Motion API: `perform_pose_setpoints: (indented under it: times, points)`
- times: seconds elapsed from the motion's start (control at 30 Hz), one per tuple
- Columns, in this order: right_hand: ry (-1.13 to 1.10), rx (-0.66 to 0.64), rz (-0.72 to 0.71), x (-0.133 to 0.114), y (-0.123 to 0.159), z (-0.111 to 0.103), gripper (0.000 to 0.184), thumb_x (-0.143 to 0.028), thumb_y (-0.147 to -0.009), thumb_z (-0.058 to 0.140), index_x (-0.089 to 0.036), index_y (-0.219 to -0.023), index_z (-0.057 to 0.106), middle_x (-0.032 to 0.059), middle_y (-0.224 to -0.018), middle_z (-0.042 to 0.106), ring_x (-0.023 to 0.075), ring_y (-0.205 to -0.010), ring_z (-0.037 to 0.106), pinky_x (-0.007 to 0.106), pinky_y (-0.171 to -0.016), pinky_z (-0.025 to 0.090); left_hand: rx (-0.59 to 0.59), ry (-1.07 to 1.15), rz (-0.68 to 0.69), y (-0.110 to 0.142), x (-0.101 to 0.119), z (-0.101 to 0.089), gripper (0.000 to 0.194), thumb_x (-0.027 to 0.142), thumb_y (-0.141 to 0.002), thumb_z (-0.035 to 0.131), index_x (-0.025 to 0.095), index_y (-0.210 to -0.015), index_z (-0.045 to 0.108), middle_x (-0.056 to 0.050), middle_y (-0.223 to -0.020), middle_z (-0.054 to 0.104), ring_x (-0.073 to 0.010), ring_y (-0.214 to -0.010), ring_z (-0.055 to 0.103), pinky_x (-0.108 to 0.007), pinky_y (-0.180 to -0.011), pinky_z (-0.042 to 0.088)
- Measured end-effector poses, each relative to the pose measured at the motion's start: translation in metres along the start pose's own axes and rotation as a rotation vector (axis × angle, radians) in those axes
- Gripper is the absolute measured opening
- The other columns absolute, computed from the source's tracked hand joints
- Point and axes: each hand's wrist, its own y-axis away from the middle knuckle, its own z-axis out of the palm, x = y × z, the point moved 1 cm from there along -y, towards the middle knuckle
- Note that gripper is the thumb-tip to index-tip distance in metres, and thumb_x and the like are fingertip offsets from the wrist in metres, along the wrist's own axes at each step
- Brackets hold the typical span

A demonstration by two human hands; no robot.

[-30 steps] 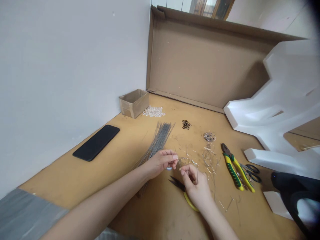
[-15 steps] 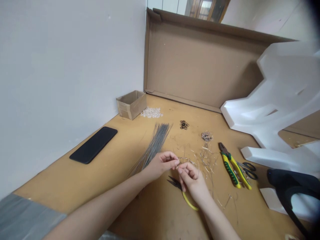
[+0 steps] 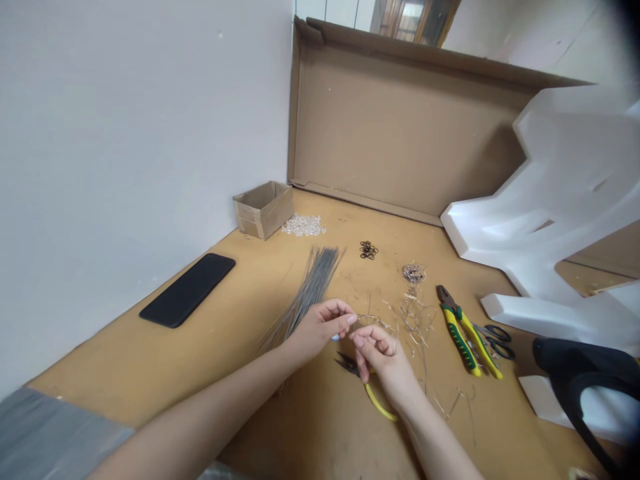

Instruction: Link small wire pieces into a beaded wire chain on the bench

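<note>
My left hand pinches one end of a thin bent wire just above the tabletop. My right hand is closed in a pinch on the same wire, fingertips almost touching those of the left. Under my right hand lie small pliers with yellow handles, partly hidden by it. A bundle of straight grey wires lies just behind my left hand.
A black phone lies at the left near the wall. A small cardboard box, clear beads, black rings, wire scraps, green-yellow pliers and scissors are spread about. White foam and cardboard stand behind.
My view has shifted slightly. Both hands stay pinched on the wire, with the right hand's fingers drawn a little closer to the left.
</note>
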Motion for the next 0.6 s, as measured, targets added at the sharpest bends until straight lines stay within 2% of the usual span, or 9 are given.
perform_pose_setpoints:
  times: [0.17,0.33,0.47,0.6]
  points:
    - [-0.011,-0.011,-0.006,-0.004,0.001,-0.002,0.025,-0.039,-0.077,0.061,-0.015,-0.07,0.055,-0.0068,-0.043,0.05,0.0037,-0.031,0.039,0.017,-0.037,0.026,-0.067,-0.019,-0.018,0.002,-0.001,0.004,0.023,0.035,-0.07,0.065,0.013,-0.069,0.056,0.005,-0.056,0.049,-0.0056,-0.052,0.042,-0.02,-0.054,0.034]
    - [0.007,-0.033,-0.004,-0.007,0.001,-0.002,0.024,-0.038,-0.078,0.06,-0.014,-0.073,0.057,-0.0066,-0.042,0.05,0.0038,-0.031,0.039,0.018,-0.038,0.027,-0.048,0.084,0.03,0.003,0.002,0.002,0.021,0.032,-0.073,0.062,0.015,-0.084,0.056,0.004,-0.061,0.053,-0.0061,-0.053,0.046,-0.021,-0.056,0.036]
    - [-0.098,-0.074,0.027,-0.002,0.001,-0.002,0.022,-0.035,-0.077,0.062,-0.015,-0.073,0.057,-0.007,-0.042,0.05,0.0028,-0.031,0.036,0.017,-0.037,0.023,-0.011,0.086,0.033,0.003,0.004,0.002,0.018,0.031,-0.075,0.06,0.014,-0.073,0.055,0.003,-0.059,0.054,-0.0062,-0.053,0.046,-0.021,-0.056,0.037]
    - [-0.231,-0.127,0.084,0.003,0.001,-0.004,0.019,-0.033,-0.077,0.062,-0.015,-0.074,0.057,-0.0074,-0.045,0.049,0.0016,-0.03,0.033,0.016,-0.035,0.018,-0.026,0.132,-0.01,0.003,0.004,0.002,0.019,0.031,-0.075,0.061,0.014,-0.07,0.054,0.004,-0.056,0.053,-0.0052,-0.051,0.044,-0.02,-0.055,0.035]
